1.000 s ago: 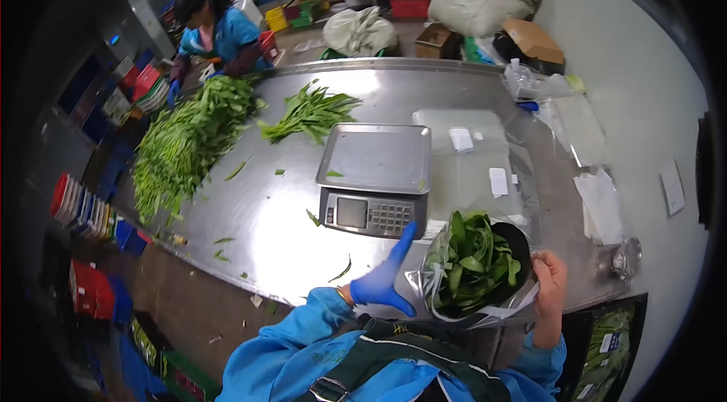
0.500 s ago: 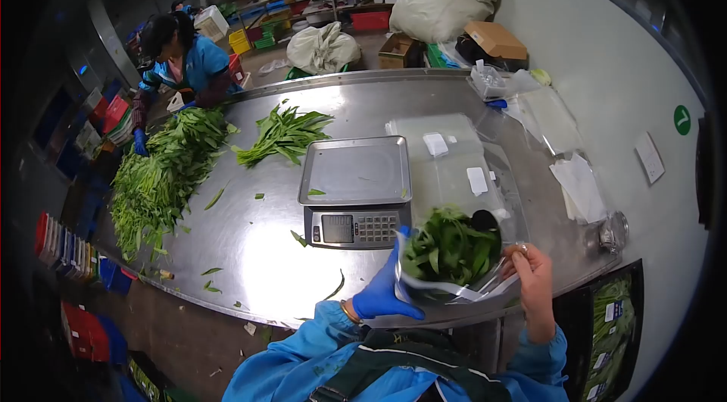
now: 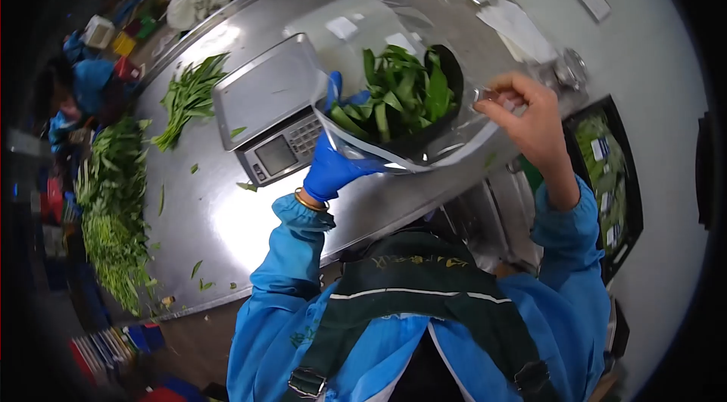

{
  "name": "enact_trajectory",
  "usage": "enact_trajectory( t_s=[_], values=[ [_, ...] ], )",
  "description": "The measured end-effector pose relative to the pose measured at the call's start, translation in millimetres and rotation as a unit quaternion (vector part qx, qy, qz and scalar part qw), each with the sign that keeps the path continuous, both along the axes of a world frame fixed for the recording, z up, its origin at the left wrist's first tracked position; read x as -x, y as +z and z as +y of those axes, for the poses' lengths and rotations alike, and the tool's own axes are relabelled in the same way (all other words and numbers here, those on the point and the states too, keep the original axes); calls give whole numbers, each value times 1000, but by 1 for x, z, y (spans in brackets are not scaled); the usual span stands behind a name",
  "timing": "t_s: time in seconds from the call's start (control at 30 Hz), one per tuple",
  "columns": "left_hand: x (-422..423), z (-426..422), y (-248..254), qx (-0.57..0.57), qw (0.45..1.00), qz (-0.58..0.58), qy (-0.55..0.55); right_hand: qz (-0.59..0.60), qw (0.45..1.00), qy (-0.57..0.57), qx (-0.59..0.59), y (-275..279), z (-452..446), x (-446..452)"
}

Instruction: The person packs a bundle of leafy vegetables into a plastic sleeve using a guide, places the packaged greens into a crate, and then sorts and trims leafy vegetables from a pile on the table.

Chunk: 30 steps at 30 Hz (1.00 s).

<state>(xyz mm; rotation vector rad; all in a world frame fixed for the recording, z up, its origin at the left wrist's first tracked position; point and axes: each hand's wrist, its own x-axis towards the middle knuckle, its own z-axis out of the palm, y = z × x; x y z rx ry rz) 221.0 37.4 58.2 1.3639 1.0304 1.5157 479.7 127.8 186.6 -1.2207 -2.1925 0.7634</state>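
Note:
A clear plastic bag point(image 3: 447, 153) with its mouth spread wide is held between my hands, over the table's near edge. Leafy greens point(image 3: 401, 95) fill its middle, with a dark curved surface around their right side. My left hand point(image 3: 333, 167), in a blue glove, is closed on the bag's left side; some of its fingers show behind the rim. At the right edge, my bare right hand point(image 3: 522, 110) pinches the plastic between thumb and fingers. Just left of the bag stands a scale point(image 3: 276, 152) with a metal pan point(image 3: 261, 87), bearing a scrap of leaf.
On the steel table point(image 3: 193, 212) lie a small bunch of greens point(image 3: 189, 99) and a large heap point(image 3: 113, 212) farther left. Flat plastic bags point(image 3: 371, 15) lie beyond the scale. A black crate point(image 3: 632, 205) of packed greens stands right. A co-worker point(image 3: 95, 87) is at the far left.
My view has turned and tilted downward, so the table appears rotated. The bag is now spread wider, and both hands still hold its sides.

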Motion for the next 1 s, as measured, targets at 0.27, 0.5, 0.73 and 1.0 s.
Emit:
enact_trajectory(
  t_s=[0.27, 0.5, 0.73, 1.0],
  values=[
    [-14, 24, -5, -42, 999, 18, -15, -80, 919, 176, -344, 9, -10, 13],
    [-9, 34, -5, -56, 994, 90, -25, 33, 928, 260, -266, 86, 8, -24],
    [-33, 59, 0, 87, 988, -36, -122, 174, 811, -48, -557, 195, 42, -126],
    [-47, 81, -7, 131, 985, -113, -13, 250, 800, -316, -445, 123, 111, -228]
  ],
)
